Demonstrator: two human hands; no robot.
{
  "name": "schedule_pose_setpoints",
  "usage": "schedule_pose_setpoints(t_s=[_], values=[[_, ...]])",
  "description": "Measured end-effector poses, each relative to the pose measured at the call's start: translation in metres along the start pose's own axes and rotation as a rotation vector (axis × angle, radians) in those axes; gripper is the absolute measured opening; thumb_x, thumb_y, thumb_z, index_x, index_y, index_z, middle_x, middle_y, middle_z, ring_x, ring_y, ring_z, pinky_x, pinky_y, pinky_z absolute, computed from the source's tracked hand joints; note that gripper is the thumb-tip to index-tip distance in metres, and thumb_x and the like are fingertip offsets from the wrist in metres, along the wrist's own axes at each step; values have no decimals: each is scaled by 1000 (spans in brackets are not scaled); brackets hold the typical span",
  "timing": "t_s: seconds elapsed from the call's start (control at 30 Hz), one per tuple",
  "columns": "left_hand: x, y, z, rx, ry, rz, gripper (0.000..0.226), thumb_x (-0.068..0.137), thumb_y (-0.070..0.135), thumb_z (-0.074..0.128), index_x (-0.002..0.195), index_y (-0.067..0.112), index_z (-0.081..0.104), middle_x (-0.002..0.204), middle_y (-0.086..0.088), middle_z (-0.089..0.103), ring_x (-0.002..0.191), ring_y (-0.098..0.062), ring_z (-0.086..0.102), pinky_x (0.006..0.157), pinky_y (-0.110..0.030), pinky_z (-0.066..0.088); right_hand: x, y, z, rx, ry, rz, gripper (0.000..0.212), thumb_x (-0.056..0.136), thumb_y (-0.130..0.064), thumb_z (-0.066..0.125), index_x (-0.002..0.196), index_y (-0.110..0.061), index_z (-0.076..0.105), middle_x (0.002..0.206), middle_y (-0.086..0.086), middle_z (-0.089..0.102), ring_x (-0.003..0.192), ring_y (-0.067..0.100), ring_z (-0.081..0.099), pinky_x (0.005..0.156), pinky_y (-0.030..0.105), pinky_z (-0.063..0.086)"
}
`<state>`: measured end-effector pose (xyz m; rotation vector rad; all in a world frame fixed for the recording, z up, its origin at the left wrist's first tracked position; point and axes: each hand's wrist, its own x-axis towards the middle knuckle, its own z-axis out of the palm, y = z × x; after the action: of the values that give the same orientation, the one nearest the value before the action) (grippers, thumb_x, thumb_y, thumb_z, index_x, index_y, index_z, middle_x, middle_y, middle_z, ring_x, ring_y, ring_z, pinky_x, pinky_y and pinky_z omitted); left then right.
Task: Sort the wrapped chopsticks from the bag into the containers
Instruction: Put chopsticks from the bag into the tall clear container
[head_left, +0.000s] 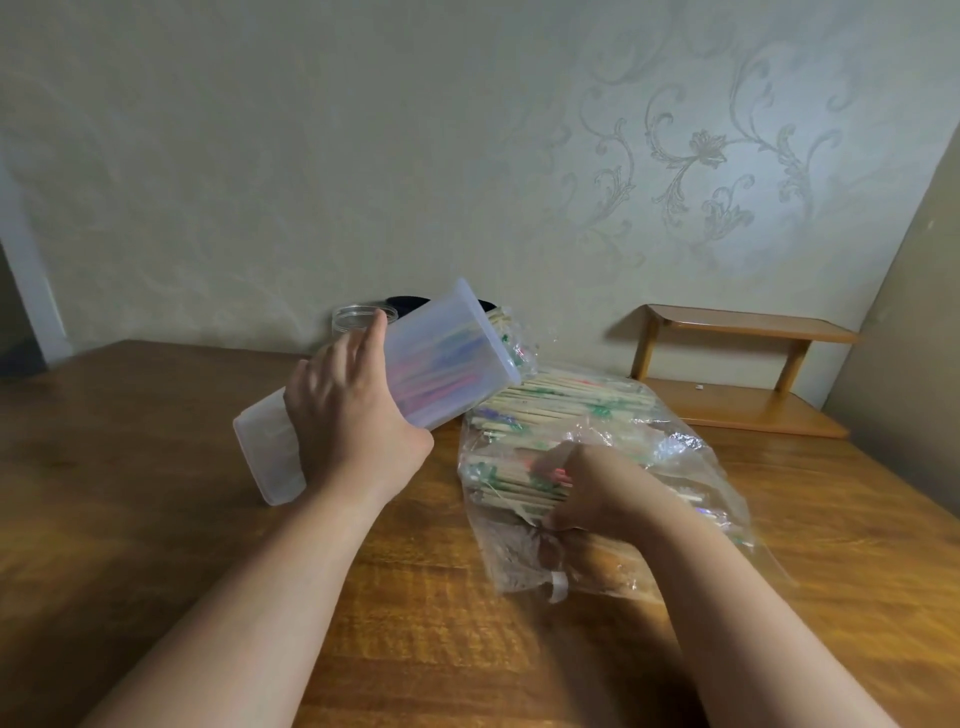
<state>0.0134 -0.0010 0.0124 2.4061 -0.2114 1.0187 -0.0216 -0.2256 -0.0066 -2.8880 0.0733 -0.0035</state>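
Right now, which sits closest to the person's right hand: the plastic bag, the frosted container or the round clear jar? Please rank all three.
1. Plastic bag: the right hand grips chopsticks in it.
2. Frosted container: up-left, tilted in the left hand.
3. Round clear jar: back left, by the wall.

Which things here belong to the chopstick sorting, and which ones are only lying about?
Job: translucent rectangular container, held tilted by the left hand; clear plastic bag; wrapped chopsticks, gripped by the right hand; clear round jar, probably.
Lying about: small wooden shelf; black object behind the container.
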Motion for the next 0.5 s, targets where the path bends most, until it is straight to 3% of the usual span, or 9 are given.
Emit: schedule_pose_setpoints(t_s=[0.17,0.37,0.5], values=[[0,0,-1,-2,9,-11,110,57,18,85,151,22,28,145,-6,41,133,-27,31,114,-44,19,0,-4,3,-48,95,-32,45,74,-22,80,116,-33,69,124,-9,63,115,20,58,101,33,44],[1,-2,-1,-14,16,-19,109,57,19,83,151,23,29,145,-5,42,133,-28,33,114,-45,19,-3,-6,5,-32,86,-19,29,76,-21,79,101,-30,68,104,-6,66,93,19,59,73,25,46],[-1,0,0,-12,1,-2,110,58,18,83,152,24,27,145,-4,40,132,-26,30,114,-44,19,-5,-6,4,-47,44,-34,32,76,-23,79,107,-25,70,107,-4,67,91,17,58,74,25,48]])
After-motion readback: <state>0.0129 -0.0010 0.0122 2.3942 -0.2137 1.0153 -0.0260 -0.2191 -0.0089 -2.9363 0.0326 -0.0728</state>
